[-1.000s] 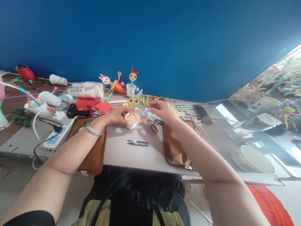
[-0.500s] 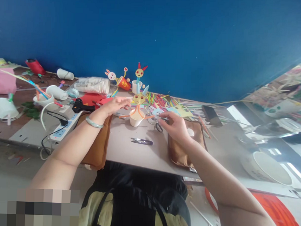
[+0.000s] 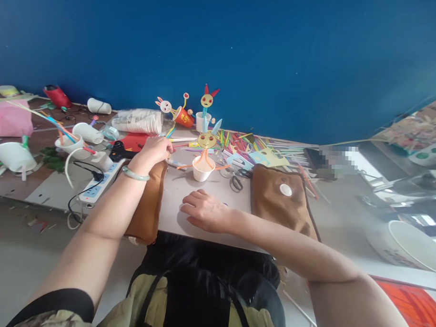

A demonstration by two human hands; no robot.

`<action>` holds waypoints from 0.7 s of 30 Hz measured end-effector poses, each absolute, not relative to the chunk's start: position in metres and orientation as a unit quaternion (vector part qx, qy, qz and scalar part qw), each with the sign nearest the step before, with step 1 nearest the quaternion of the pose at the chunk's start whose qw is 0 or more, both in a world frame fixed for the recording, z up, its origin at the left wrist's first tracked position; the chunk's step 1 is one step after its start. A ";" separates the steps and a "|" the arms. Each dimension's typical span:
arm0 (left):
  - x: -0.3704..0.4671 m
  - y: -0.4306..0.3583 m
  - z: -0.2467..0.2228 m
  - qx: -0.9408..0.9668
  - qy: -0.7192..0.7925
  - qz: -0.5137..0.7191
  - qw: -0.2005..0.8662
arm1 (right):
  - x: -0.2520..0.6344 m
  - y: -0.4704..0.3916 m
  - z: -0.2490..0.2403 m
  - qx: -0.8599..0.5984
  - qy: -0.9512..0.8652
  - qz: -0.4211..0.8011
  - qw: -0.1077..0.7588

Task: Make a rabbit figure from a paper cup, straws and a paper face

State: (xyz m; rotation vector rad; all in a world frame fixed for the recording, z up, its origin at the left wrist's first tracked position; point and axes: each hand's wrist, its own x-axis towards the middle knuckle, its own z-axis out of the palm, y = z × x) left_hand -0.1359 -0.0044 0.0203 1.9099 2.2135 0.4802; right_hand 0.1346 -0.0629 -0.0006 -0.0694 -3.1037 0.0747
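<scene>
A white paper cup figure [image 3: 202,171] stands upright on the table, with a round yellow face, pale blue ears and orange strip arms. My left hand [image 3: 154,151], wearing a bangle on its wrist, is left of the cup over red paper [image 3: 131,142], fingers curled; what they hold, if anything, is hidden. My right hand [image 3: 206,211] is low over the table in front of the cup. Its fingers bend down around the thread snips, of which only a dark handle end [image 3: 225,204] shows. Black-handled scissors [image 3: 236,183] lie right of the cup.
Brown pouches flank the work spot, one left [image 3: 150,204] and one right [image 3: 283,199]. A power strip [image 3: 99,181] with cords is at left, near stacked paper cups [image 3: 141,121]. Coloured strips [image 3: 236,142] and two finished figures, one with red ears [image 3: 206,100], line the blue wall.
My right hand has left the scissors area and come down-left over the thread snips. My left hand has drawn back from the figure's face to the left. The cup figure stays put.
</scene>
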 end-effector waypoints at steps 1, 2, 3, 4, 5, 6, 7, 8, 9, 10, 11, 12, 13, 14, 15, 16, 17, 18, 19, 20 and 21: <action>-0.138 -0.002 0.017 0.643 0.742 0.167 0.093 | 0.134 -0.063 -0.001 -0.017 -1.000 0.016 0.013; -0.139 0.001 0.013 0.646 0.738 0.173 0.092 | 0.134 -0.063 -0.001 -0.012 -1.000 0.010 0.009; -0.140 0.003 0.009 0.653 0.732 0.173 0.088 | 0.134 -0.063 0.000 -0.008 -1.000 0.006 0.005; -0.141 0.005 0.005 0.661 0.727 0.166 0.083 | 0.136 -0.063 0.000 -0.006 -1.000 0.004 0.001; -0.141 0.006 0.002 0.670 0.723 0.152 0.075 | 0.138 -0.064 0.000 -0.004 -1.000 0.003 -0.003; -0.141 0.006 0.000 0.677 0.721 0.133 0.067 | 0.140 -0.064 0.001 -0.005 -1.000 0.002 -0.007; -0.141 0.006 -0.002 0.680 0.722 0.112 0.059 | 0.143 -0.065 0.001 -0.006 -1.000 0.003 -0.011; -0.141 0.006 -0.003 0.680 0.725 0.093 0.052 | 0.145 -0.066 0.002 -0.009 -1.000 0.003 -0.015; -0.140 0.006 -0.003 0.678 0.730 0.077 0.048 | 0.148 -0.067 0.002 -0.012 -1.000 0.004 -0.018; -0.139 0.006 -0.003 0.674 0.735 0.064 0.046 | 0.150 -0.067 0.003 -0.016 -1.000 0.004 -0.020; -0.139 0.006 -0.003 0.671 0.738 0.053 0.046 | 0.153 -0.067 0.003 -0.019 -1.000 0.005 -0.022; -0.138 0.007 -0.002 0.669 0.741 0.042 0.046 | 0.155 -0.067 0.003 -0.023 -0.999 0.005 -0.022; -0.137 0.007 -0.001 0.668 0.742 0.031 0.046 | 0.158 -0.067 0.003 -0.026 -0.999 0.007 -0.023; -0.136 0.007 0.000 0.668 0.743 0.021 0.046 | 0.161 -0.067 0.003 -0.030 -0.999 0.008 -0.022; -0.136 0.008 0.000 0.668 0.743 0.012 0.045 | 0.163 -0.067 0.003 -0.034 -0.999 0.009 -0.020; -0.135 0.008 0.001 0.668 0.743 0.006 0.045 | 0.165 -0.066 0.002 -0.039 -0.999 0.011 -0.018; -0.135 0.009 0.001 0.667 0.743 0.004 0.045 | 0.167 -0.066 0.002 -0.044 -0.999 0.013 -0.015; -0.134 0.009 0.001 0.667 0.743 0.003 0.043 | 0.169 -0.067 0.001 -0.049 -0.999 0.014 -0.012; -0.134 0.009 0.001 0.669 0.742 0.004 0.042 | 0.169 -0.067 0.001 -0.053 -0.998 0.016 -0.009; -0.134 0.010 0.001 0.670 0.741 0.005 0.041 | 0.169 -0.068 0.000 -0.059 -0.998 0.018 -0.008; -0.135 0.010 0.001 0.671 0.740 0.007 0.041 | 0.167 -0.070 0.000 -0.068 -0.998 0.018 -0.008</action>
